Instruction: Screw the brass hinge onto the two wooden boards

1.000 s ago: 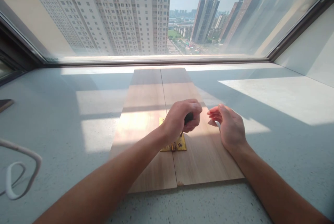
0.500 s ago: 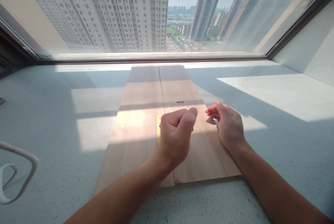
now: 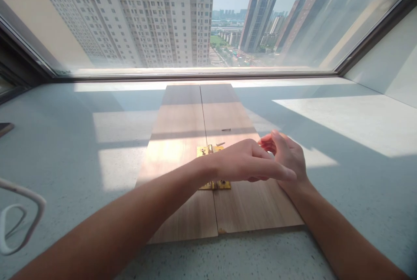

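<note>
The left hand is stretched flat across the two wooden boards on the desk, its grip spread and empty, partly covering the brass hinge fixed over their seam. The right hand is rested on the right board behind it, fingers loosely curled, nothing held; a loose screw is seen farther up.

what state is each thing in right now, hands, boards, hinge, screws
left hand: fingers stretched flat, reaching across over the right hand, holding nothing visible
right hand: fingers loosely curled, resting on the right board
wooden boards: two, flat, side by side
brass hinge: lying open across the seam, partly hidden by the left arm
loose screws: lying on the right board
</note>
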